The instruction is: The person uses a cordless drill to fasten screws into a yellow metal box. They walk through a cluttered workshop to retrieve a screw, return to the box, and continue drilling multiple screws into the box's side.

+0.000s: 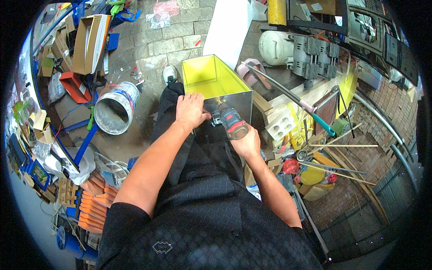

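An open box [217, 74], yellow inside with a dark shiny outer face, rests in front of my legs. At its near left edge lies my left hand [191, 109], fingers laid over the rim and thumb pointing toward the drill. My right hand [247, 143] is wrapped round the handle end of a red and grey power drill [232, 121]. The drill's front end meets the near face of the box, just below the rim. Whatever sits at the drill's tip is too small to make out.
A whitish bucket [112, 114] lies tipped on the left, near a red-orange tray [74, 88] and cardboard boxes [87, 45]. An air compressor [288, 48] stands at the far right. Nearer on the right are a long teal-handled tool [324, 124], wood strips and a white perforated block [281, 126].
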`<state>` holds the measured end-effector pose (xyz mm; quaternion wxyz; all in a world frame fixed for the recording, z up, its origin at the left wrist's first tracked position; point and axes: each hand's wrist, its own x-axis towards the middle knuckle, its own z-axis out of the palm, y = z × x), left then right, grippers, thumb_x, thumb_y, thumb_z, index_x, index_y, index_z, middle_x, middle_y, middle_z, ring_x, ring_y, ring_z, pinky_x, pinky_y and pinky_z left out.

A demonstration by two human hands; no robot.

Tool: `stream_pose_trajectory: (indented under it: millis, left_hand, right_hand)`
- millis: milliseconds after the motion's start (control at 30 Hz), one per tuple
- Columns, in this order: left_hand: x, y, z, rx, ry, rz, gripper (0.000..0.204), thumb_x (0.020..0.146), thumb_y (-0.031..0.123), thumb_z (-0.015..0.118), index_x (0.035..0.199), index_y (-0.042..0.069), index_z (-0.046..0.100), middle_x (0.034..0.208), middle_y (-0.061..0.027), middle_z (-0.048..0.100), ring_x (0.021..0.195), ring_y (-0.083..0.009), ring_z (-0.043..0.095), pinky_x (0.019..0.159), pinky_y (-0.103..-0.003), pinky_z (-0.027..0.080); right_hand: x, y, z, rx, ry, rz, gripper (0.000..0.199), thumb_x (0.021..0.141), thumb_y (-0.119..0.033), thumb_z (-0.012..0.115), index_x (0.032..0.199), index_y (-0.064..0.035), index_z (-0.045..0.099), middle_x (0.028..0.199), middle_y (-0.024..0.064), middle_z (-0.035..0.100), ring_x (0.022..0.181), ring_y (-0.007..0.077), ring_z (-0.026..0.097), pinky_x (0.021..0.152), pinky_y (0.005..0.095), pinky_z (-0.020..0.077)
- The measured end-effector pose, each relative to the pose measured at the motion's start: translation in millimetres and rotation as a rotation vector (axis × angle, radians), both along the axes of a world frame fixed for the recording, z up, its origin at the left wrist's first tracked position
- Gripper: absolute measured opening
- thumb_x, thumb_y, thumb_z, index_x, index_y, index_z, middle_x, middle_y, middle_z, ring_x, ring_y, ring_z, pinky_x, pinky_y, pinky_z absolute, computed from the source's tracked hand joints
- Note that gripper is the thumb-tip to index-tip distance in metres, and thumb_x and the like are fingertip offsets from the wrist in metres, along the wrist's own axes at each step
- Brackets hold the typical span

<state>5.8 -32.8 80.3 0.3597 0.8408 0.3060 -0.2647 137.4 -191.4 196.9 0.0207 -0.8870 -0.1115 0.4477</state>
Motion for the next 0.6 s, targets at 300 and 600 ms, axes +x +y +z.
stream_pose_trajectory:
  millis: [300,600]
  left_hand:
    - [1.0,1.6,-0.1,-0.009,0.016,-0.015,0.070,0.074,0.051,0.090,0.123,0.005,0.067,0.123,-0.0116,0.069,0.122,-0.0317,0.061,0.103,-0.045,0.045]
    - [1.5,3.1,-0.3,-0.015,0.019,0.001,0.067,0.074,0.049,0.091,0.120,0.006,0.068,0.122,-0.0117,0.070,0.122,-0.0311,0.061,0.102,-0.045,0.045]
  right_hand:
    - [0.9,0.4,-1.8,0.003,0.016,-0.006,0.044,0.082,-0.041,0.083,0.115,-0.0125,0.079,0.103,0.0225,0.078,0.103,0.0428,0.074,0.090,0.0492,0.0582]
    - [9.6,18.4,10.8,-0.037,-0.004,0.181,0.040,0.082,-0.033,0.082,0.112,-0.0076,0.077,0.099,0.0242,0.077,0.101,0.0427,0.075,0.089,0.0496,0.0575]
